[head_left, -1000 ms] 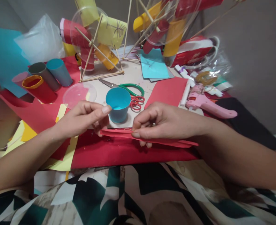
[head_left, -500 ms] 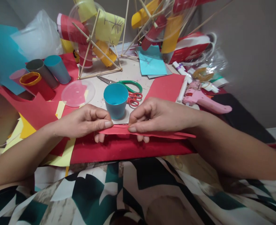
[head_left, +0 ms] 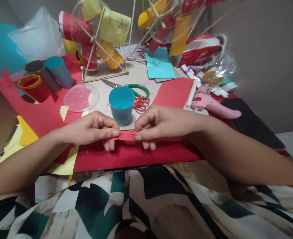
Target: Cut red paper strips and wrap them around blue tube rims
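My left hand [head_left: 94,127] and my right hand [head_left: 158,124] each pinch an end of a folded red paper strip [head_left: 126,136], thumbs on top, fingers curled under. The strip lies just above a large red paper sheet [head_left: 136,156] at the near edge of the work surface. A blue paper cup [head_left: 121,104] stands upright right behind the strip, between my two hands. Most of the strip's right part is hidden under my right hand.
Green and red scissors [head_left: 138,96] lie behind the cup. A pink glue gun [head_left: 213,106] rests to the right, a clear plastic lid [head_left: 81,97] to the left, paper tubes [head_left: 46,74] at far left. Stick-and-paper wheel models [head_left: 101,33] stand at the back.
My left hand closed its pinch on the strip's left end. Both hands drew closer together and the strip's long right tail is no longer visible past my right hand.
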`<state>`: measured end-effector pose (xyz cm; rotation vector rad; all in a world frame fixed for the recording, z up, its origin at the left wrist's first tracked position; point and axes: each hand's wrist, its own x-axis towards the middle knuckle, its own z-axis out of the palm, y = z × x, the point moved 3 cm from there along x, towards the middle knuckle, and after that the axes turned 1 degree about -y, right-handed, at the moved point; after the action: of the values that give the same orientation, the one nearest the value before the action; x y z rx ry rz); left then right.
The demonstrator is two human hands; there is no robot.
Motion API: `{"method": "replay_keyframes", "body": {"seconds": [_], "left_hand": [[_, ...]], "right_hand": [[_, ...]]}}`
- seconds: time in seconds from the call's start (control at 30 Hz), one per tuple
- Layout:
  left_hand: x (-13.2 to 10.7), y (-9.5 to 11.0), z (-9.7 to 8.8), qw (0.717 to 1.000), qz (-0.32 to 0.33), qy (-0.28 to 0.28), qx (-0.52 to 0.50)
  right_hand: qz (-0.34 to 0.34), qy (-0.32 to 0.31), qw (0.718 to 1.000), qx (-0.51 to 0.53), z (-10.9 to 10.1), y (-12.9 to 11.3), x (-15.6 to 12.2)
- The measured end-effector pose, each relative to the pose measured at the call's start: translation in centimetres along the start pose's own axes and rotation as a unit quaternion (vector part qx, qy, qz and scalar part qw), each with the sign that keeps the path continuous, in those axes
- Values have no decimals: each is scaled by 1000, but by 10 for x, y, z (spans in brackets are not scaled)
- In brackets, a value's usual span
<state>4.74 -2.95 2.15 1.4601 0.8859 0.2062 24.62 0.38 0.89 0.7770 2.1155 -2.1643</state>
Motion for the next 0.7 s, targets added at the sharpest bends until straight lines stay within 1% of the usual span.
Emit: {"method": "replay_keyframes", "body": {"seconds": [0.1, 0.17, 0.23, 0.3, 0.33, 0.4, 0.47, 0.53, 0.6, 0.7], "left_hand": [[-4, 2, -12, 999, -14, -31, 24], [-6, 3, -16, 997, -23, -55, 58], [-6, 4, -14, 992, -22, -60, 106], [-4, 5, -6, 989, -10, -54, 140], [-2, 4, 0, 989, -1, -53, 140], [1, 3, 11, 993, 9, -53, 105], [3, 0, 16, 998, 3, -51, 49], [3, -3, 12, 999, -6, -43, 9], [2, -4, 2, 999, -13, -39, -7], [2, -5, -8, 998, -28, -57, -8]], "right_hand": [[8, 5, 1000, 6, -7, 0, -4], [12, -1, 1000, 3, -6, 0, -4], [17, -15, 1000, 2, -1, 1, -1], [18, -34, 999, 5, 6, 3, 2], [15, -44, 999, 7, 9, 4, 4], [6, -60, 998, 8, 14, 5, 7], [-2, -61, 998, -2, 13, 5, 6], [-3, -46, 999, -22, 6, 3, 2], [-5, -19, 999, -37, -4, -1, -3], [-19, 12, 999, -43, -11, -5, -8]]}}
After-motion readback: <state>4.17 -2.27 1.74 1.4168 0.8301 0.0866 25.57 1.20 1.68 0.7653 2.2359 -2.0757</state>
